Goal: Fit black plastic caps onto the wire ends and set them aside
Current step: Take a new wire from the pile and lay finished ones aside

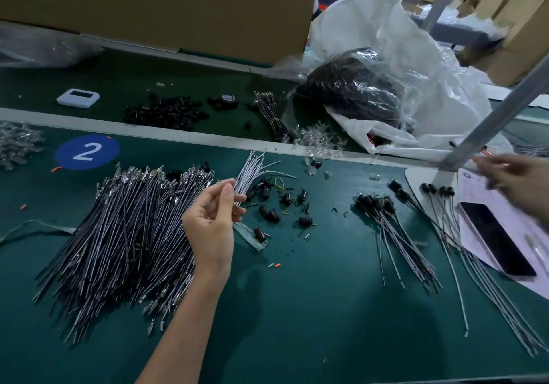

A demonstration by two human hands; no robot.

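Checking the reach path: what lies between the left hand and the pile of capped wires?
In the head view, loose black caps lie scattered on the green mat between the left hand and the capped wires.

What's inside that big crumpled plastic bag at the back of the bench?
Through the clear plastic bag a dark heap of black bundled material shows. Glare and the bag's white folds cover the rest, so what the pieces are cannot be told.

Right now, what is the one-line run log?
left hand: loosely curled, seems empty, near uncapped black wires | right hand: blurred, grip unclear | loose black plastic caps: on green mat | capped wires: set aside
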